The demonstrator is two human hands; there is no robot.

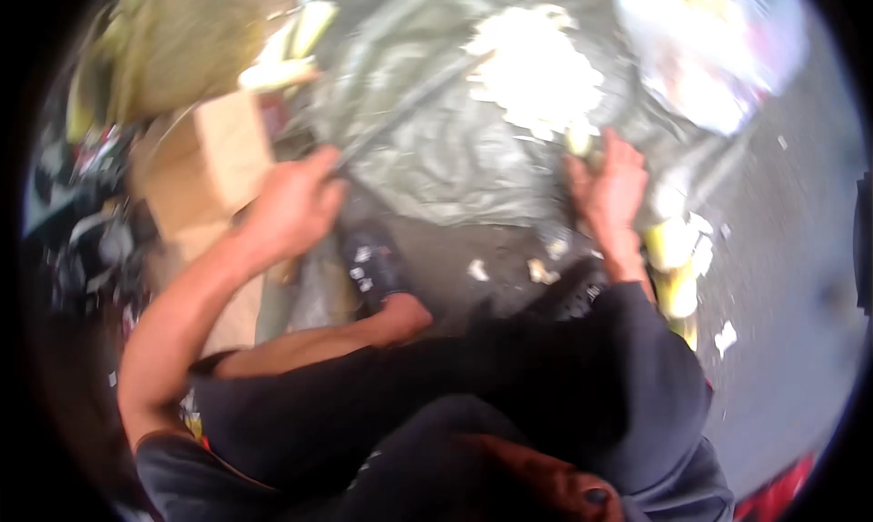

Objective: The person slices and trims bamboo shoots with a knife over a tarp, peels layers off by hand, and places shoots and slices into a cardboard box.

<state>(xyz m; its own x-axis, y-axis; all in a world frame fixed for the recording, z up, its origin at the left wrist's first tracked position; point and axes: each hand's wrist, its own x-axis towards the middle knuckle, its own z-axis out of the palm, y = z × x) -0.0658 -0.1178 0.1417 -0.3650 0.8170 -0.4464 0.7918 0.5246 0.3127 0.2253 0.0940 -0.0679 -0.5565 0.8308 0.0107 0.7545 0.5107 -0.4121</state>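
My left hand (300,202) is closed round the handle end of a long, thin grey blade (414,104), which slants up to the right over a crumpled grey-green sheet (436,181). The blade's far tip reaches the edge of a heap of pale, cut pieces (536,72). My right hand (609,184) is at the near side of the heap, with its fingers round a short pale yellow-green piece (578,138). Motion blur softens both hands.
An open cardboard box (232,149) stands at the left, below a yellowish sack (195,45). Yellow-green husks (673,267) lie on the ground at the right. A clear plastic bag (709,58) is at the upper right. My shod foot (371,263) is near the sheet.
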